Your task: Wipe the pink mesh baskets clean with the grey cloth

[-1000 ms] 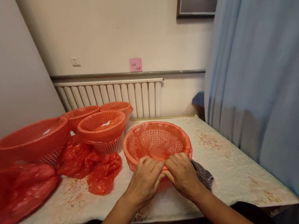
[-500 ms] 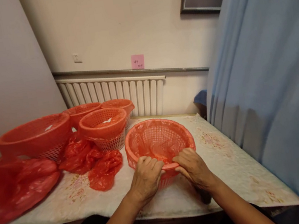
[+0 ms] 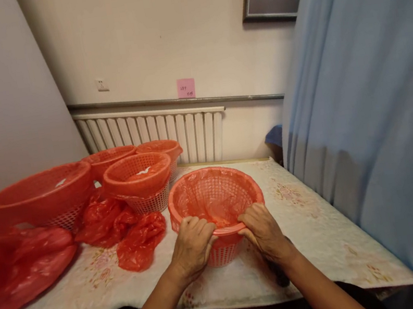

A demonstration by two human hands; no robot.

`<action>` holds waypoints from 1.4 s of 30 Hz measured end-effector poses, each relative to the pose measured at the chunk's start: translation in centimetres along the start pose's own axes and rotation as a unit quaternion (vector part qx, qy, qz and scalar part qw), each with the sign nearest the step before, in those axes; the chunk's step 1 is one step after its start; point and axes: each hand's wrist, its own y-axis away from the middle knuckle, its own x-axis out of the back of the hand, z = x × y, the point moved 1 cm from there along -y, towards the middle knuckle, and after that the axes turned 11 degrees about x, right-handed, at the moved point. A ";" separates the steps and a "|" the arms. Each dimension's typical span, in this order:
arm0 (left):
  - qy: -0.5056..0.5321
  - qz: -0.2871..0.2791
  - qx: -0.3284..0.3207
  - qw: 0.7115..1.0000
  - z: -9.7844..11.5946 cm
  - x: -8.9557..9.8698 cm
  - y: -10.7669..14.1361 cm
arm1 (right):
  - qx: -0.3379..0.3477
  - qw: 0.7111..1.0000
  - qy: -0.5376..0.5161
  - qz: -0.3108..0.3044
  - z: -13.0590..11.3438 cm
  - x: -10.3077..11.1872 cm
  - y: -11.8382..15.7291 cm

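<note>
A round plastic basket [image 3: 225, 254] stands upright near the table's front edge, lined with a thin red plastic bag [image 3: 222, 188] that is folded over its rim. The fingers of my left hand [image 3: 193, 244] curl over the near rim at its left part, closed on the bag and rim. On the right part of the same rim, my right hand [image 3: 264, 229] grips in the same way, thumb below. A stretch of near rim shows between the hands. Something dark, too hidden to name, lies under my right wrist.
Several red-lined baskets [image 3: 151, 201] stand at the back left of the floral tablecloth [image 3: 312, 242]. Crumpled red bags [image 3: 138, 245] lie before them, with a large red bag [image 3: 22, 264] at far left. A blue curtain [image 3: 371, 95] hangs along the right side.
My left hand has slid left along the rim, widening the gap between my hands. More of the basket's lower front shows. The view has shifted slightly.
</note>
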 end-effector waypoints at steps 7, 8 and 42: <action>0.032 -0.009 0.003 0.999 -1.1 0.2 0.1 | -0.024 0.999 0.044 -0.012 -1.2 -0.2 -0.5; 0.039 -0.012 0.004 0.999 -1.3 0.3 0.1 | -0.027 0.999 0.045 -0.013 -1.4 -0.2 -0.7; 0.043 -0.057 -0.004 0.997 -1.3 1.4 -0.9 | 0.020 0.998 -0.056 0.009 2.2 1.2 -0.7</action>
